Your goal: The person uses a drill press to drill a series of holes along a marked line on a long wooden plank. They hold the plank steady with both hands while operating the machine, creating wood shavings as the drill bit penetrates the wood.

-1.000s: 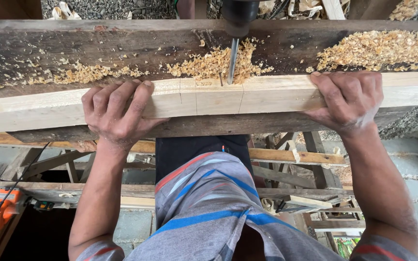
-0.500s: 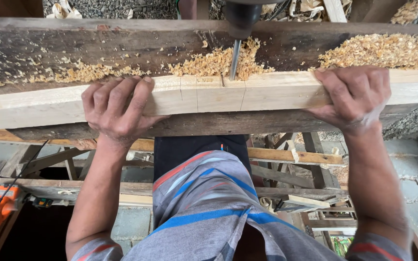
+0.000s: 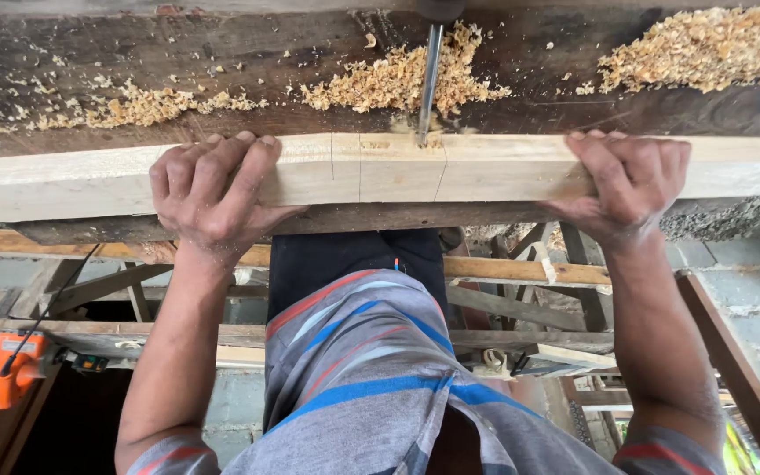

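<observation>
Pale squared timber length with pencil lines across its face (image 3: 398,167): lies lengthwise along the near edge of the dark, weathered wooden bench (image 3: 134,62), both ends running out of view.
Left hand (image 3: 208,198): fingers (image 3: 248,163) clenched over the timber's top edge, left of the pencil marks.
Right hand (image 3: 626,189): fingers clenched likewise, right of the marks; clear timber between the two hands.
Steel drill bit (image 3: 430,79): upright, tip at the timber's far top edge between the hands; its chuck is cut off at the frame's top.
Pale wood shavings (image 3: 398,79): heaped on the bench round the bit, more at far right and strewn left.
Orange power tool (image 3: 10,365): low at left, well apart, on framing.
Below the bench: wooden slats, grey block paving.
</observation>
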